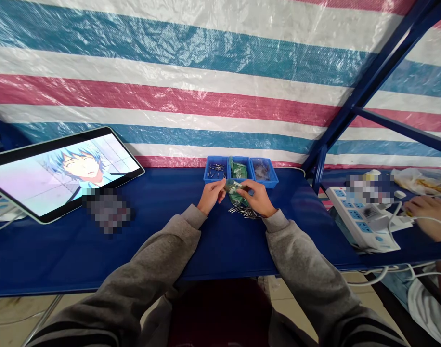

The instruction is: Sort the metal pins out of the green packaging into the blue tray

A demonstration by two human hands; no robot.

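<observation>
Head view: both hands are up in front of the blue bins (269, 184), w/ a small see-through bag (231, 187) b/w them. L hand (210, 195) has a narrow pinch on the near side of it, R hand (258, 196) is pinched on the other side w/ a pale bit at the tips, can't tell if that's part of the bag.

What could go wrong imo: bag looks thin n slick, so a light grip or uneven pull could let it slip or tear. The green packets (238, 198) are right below the fingers, and the loose metal pins (244, 211) lie just under the R hand, some poking out toward the wrist. If the R hand or cuff drops, prob scatters them or snags a packet. Bin rims are close ahead of the fingertips too, so a forward push could bump them or mix stuff up.

Edges/room: table's front edge (227, 278) is well back b/w the forearms, so pins prob won't roll off w/o a real sweep. Both hands have decent play sideways n back toward the body, tightest is fwd. Tablet (79, 168) is well off past the L hand, power strip (354, 217) well off past the R.
</observation>
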